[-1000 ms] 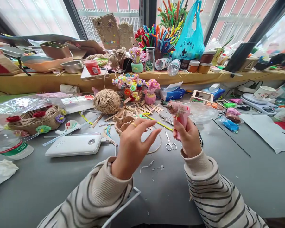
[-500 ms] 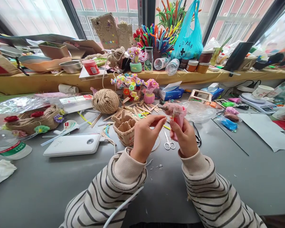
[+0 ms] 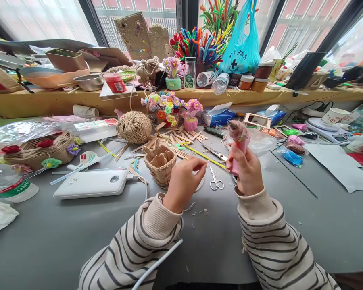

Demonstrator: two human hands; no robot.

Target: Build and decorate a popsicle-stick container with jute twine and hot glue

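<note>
My right hand (image 3: 248, 171) is wrapped round a pink hot glue gun (image 3: 238, 141), held upright with its dark nozzle end toward the upper left. My left hand (image 3: 186, 181) is closed in a pinch, thumb against forefinger; whatever is between the fingertips is too small to make out. Just behind the left hand stands a small basket of wooden sticks (image 3: 160, 163) with a twined rim. Small scissors (image 3: 215, 179) lie on the grey table between the two hands. A yellow pipe cleaner (image 3: 205, 156) stretches behind them.
A twine ball (image 3: 134, 127) sits beyond the basket among scattered wooden sticks (image 3: 187, 139). To the left lie a white power bank (image 3: 90, 184) with a cable and a twine basket with flowers (image 3: 42, 151). A thin dark rod (image 3: 293, 173) and white paper (image 3: 335, 165) lie right.
My right hand has moved right with the glue gun, away from my left hand, and the gun has turned more upright. My left hand has shifted slightly down and left, still pinched.
</note>
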